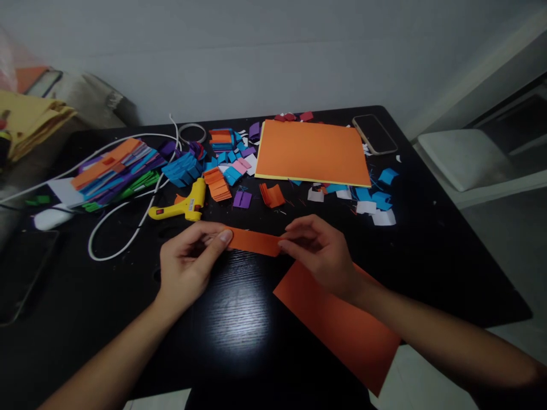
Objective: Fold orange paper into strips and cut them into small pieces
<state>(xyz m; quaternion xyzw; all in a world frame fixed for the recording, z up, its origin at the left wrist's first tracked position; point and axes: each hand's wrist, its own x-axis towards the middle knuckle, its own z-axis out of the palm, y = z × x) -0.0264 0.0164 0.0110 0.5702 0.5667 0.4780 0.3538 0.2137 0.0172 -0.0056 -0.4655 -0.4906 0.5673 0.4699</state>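
Note:
An orange paper strip [254, 242] is stretched between my two hands above the black table. My left hand [192, 259] pinches its left end, the thumb lying on top. At the other end, the thumb and fingers of my right hand [322, 253] close on the strip's edge. Under my right wrist lies a larger orange paper sheet [337, 324], partly covered by the forearm and reaching past the table's front edge. Just beyond my left hand rests a yellow glue gun [183, 206]. Small folded orange papers [272, 195] and a purple piece [242, 199] lie beyond the strip.
An orange sheet stack [314, 151] lies at the back, beside a phone [375, 134]. Folded coloured strips [119, 168] are piled at left, crossed by a white cable [91, 245]. Paper scraps [376, 205] are scattered at right. A dark tablet-like device [25, 273] sits far left.

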